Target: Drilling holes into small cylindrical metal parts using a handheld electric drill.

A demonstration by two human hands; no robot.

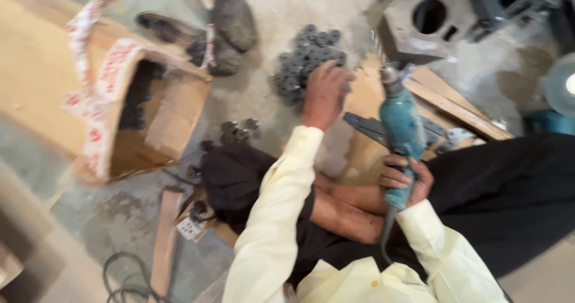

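head view, looking down: a teal electric drill is gripped upright in the right hand, its fingers wrapped tight around the handle and the chuck pointed away from the body. the left hand is stretched forward over a heap of dark round metal parts on the concrete floor; its fingers are blurred, so it cannot be told whether they are spread or pinching a piece. a few more round parts are scattered nearer the knees. an open cardboard box with red-and-white tape is seen to the left, worn shoes lie beyond it, and a grey metal block with a round hole sits ahead of the drill.
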